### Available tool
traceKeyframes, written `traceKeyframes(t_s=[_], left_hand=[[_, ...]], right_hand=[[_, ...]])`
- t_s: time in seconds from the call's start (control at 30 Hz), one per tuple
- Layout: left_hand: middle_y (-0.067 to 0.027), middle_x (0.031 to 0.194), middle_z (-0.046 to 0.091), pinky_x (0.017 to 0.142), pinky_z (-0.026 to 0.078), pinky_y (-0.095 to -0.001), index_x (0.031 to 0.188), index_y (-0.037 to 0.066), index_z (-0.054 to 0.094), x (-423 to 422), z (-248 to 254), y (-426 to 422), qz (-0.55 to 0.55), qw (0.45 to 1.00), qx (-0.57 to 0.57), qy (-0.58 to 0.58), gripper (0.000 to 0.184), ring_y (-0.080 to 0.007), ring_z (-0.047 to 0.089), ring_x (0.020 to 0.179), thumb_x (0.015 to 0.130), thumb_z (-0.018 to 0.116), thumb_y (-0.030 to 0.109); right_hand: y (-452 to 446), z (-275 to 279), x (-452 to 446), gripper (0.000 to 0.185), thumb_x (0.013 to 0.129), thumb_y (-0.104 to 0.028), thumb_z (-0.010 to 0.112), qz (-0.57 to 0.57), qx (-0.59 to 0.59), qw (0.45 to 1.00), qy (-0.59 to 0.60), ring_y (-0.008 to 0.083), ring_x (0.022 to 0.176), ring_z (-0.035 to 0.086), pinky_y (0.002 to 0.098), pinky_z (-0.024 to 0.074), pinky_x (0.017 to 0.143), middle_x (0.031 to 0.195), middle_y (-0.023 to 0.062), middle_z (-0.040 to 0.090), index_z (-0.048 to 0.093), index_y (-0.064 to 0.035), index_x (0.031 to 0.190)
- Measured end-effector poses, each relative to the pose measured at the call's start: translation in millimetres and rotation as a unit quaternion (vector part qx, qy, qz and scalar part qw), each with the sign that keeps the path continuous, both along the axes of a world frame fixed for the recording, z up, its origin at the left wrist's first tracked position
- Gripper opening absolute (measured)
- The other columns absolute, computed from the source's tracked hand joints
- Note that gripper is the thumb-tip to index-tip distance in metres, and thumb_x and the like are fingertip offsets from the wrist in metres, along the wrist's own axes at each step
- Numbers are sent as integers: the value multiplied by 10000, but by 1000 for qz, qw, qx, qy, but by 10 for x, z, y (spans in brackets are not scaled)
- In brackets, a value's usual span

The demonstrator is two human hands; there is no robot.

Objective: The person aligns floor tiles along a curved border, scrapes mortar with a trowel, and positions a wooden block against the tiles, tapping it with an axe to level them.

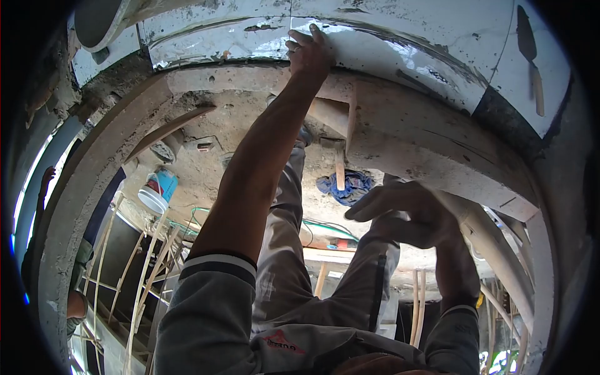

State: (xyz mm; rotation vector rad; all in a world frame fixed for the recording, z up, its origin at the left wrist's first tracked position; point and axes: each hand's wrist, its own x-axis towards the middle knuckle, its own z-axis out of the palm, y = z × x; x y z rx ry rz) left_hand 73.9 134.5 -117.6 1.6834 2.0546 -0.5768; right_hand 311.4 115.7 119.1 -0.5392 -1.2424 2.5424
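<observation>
My left hand (309,51) reaches far forward and rests on a white marbled tile (219,40), fingers spread near the joint between two tiles. Wet, shiny smears and dark grime streak the surface around it. In front of my right thigh, my right hand (409,212) hangs in the air, slightly blurred and dusty. Its fingers are bent with the thumb side apart, and nothing shows in it. A pointed trowel (528,47) with a pale handle lies on the tiles at the far right.
A raw concrete ledge (419,134) curves below the tiles. On the ground lie a blue cloth (359,186), a wooden-handled hammer (340,169) and a blue-and-white bucket (158,189). Thin wooden poles (140,275) stand at lower left. Another person's arm (42,194) shows at the left edge.
</observation>
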Motion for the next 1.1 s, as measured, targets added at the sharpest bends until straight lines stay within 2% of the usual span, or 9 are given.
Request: traceKeyframes(t_s=[0.23, 0.33, 0.47, 0.63, 0.67, 0.7, 0.83, 0.9, 1.1], left_hand=[[-467, 1342, 211, 928, 460, -470, 1441, -21, 151, -86, 121, 67, -61, 997, -56, -7, 959, -565, 402, 1192, 806, 626, 518], [-461, 1355, 195, 944, 450, -456, 1445, -20, 131, -96, 158, 66, -63, 996, -64, -8, 964, -550, 396, 1209, 816, 612, 530], [-451, 1363, 194, 938, 457, -440, 1439, -30, 151, -144, 76, -21, -85, 995, -46, -7, 969, -528, 406, 1216, 812, 597, 559], [-434, 1344, 249, 880, 496, -454, 1426, -32, 178, -145, 80, -33, -90, 996, -16, 12, 1011, -500, 454, 1185, 772, 607, 609], [-427, 1351, 243, 883, 495, -456, 1431, -18, 177, -147, 70, -23, -83, 996, -20, 7, 1003, -505, 437, 1200, 774, 615, 600], [-427, 1351, 243, 883, 495, -456, 1431, -18, 177, -137, 65, -34, -74, 997, -14, -6, 1003, -505, 437, 1200, 774, 615, 600], [-424, 1355, 239, 874, 502, -442, 1442, 7, 162, -132, 78, -1, -78, 996, -36, 3, 978, -496, 451, 1189, 789, 614, 577], [-424, 1356, 239, 872, 505, -435, 1446, 14, 155, -155, 88, 12, -80, 996, -37, 7, 968, -492, 460, 1181, 796, 611, 569], [-425, 1338, 276, 861, 512, -423, 1454, 33, 165, -255, -92, -38, -132, 990, -44, 34, 882, -504, 488, 1142, 843, 577, 518]], right_hand=[[-2817, -2456, -599, 582, 865, -384, 604, 42, -215, 878, -426, 252, 844, 619, 337, 517, 677, 1053, 161, 596, 434, -2, 1271], [-2960, -3022, -1027, 589, 868, -308, 615, -282, -505, 610, -542, 245, 841, 605, 330, 513, 658, 1074, 133, 565, 349, -48, 1325], [-3593, -4293, -1453, 584, 861, -288, 627, -531, -479, 498, -491, 230, 809, 606, 327, 510, 624, 1075, 131, 559, 348, -58, 1320], [-4161, -4558, -1564, 580, 853, -263, 643, -596, -243, 518, -564, 211, 769, 608, 323, 507, 580, 1076, 128, 552, 347, -70, 1313], [-3874, -4136, -1707, 540, 839, -198, 665, -639, -203, 478, -567, 155, 653, 577, 298, 480, 498, 1001, 102, 559, 366, -83, 1273], [-4023, -3927, -1432, 504, 833, -188, 665, -451, -452, 553, -536, 122, 579, 534, 265, 444, 467, 913, 68, 556, 384, -87, 1238], [-3376, -1879, -1146, 460, 784, -120, 650, -263, -202, 795, -509, 132, 709, 518, 272, 434, 595, 873, 73, 558, 468, -63, 1203], [-2779, -790, -862, 560, 738, -105, 667, -157, -98, 894, -409, 298, 812, 570, 364, 472, 736, 917, 166, 570, 437, -63, 1246], [-1289, 1013, -50, 457, 702, 60, 653, -110, 30, 977, -180, 242, 688, 573, 327, 455, 565, 827, 122, 566, 508, -4, 1131]])
